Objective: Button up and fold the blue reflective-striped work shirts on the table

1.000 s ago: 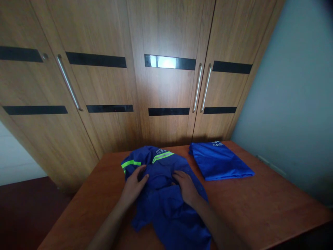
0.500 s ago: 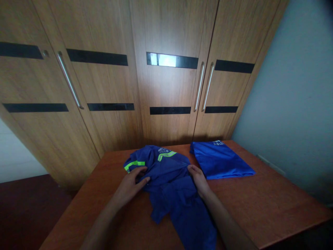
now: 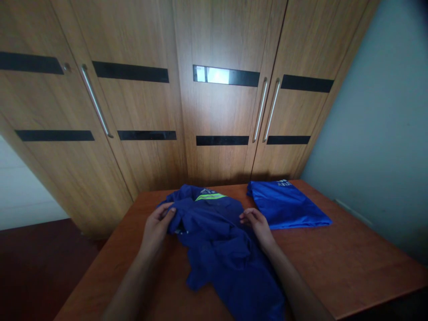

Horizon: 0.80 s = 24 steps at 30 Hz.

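A crumpled dark blue work garment (image 3: 214, 223) with a yellow-green reflective stripe and pale lettering lies across the table, one long part trailing toward me. My left hand (image 3: 157, 227) pinches its left edge between thumb and fingers, slightly lifting the cloth. My right hand (image 3: 259, 227) hovers by the garment's right side, fingers loosely curled and thumb apart, with no cloth visibly gripped. To the right of that hand, a brighter blue folded garment (image 3: 290, 207) lies flat, white lettering on its far edge.
The reddish-brown wooden table (image 3: 334, 263) stands close to a wooden wardrobe (image 3: 220, 111) with long metal handles (image 3: 261, 109) and dark strips. A pale wall (image 3: 374, 133) rises on the right. Dark red floor (image 3: 40, 254) shows at the left.
My left hand has moved left and slightly up, drawing the cloth over the left reflective stripe, which is now hidden. My right hand has loosened from the garment's right edge.
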Each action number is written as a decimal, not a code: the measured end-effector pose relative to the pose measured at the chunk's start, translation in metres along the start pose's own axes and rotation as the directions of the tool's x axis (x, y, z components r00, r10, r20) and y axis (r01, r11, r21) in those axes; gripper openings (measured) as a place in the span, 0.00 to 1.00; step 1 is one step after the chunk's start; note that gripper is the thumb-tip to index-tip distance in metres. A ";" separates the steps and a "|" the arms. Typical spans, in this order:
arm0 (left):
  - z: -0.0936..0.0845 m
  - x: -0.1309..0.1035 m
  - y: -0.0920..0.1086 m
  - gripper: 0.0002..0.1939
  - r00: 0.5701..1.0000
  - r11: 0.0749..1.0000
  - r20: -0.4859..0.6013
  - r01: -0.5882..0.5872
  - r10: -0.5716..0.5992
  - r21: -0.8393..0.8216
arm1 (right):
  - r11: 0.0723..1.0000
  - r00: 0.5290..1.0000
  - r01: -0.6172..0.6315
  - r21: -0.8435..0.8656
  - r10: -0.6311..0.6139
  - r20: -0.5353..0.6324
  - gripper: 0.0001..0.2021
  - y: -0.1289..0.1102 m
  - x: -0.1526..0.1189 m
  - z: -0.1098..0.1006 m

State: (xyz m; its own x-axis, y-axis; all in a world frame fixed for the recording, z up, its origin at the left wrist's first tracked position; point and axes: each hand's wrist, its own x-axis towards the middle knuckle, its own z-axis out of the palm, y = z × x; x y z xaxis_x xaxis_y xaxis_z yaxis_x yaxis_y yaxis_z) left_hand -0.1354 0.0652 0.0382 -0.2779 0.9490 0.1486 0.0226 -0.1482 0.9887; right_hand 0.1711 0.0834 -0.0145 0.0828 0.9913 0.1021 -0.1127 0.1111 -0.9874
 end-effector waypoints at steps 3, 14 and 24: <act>0.016 -0.011 -0.002 0.26 0.989 1.000 0.146 0.019 -0.018 -0.003 | 0.992 0.972 0.075 -0.104 -0.049 0.229 0.18 -0.004 -0.011 0.008; 0.035 -0.030 -0.002 0.14 0.900 0.949 0.424 -0.213 0.099 0.231 | 0.867 0.921 0.295 -0.402 -0.147 0.360 0.09 0.011 -0.012 0.018; -0.018 0.009 -0.008 0.28 0.997 0.734 -0.021 -0.037 0.071 0.678 | 0.942 0.961 0.249 -0.227 -0.211 0.176 0.15 0.001 -0.015 0.018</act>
State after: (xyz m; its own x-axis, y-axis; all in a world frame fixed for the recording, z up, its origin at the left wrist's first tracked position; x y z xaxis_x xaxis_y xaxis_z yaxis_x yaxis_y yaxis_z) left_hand -0.1553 0.0703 0.0313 -0.2962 0.9300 0.2175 0.6779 0.0442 0.7338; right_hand 0.1519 0.0695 -0.0154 -0.0706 0.9420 0.3282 0.1398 0.3351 -0.9318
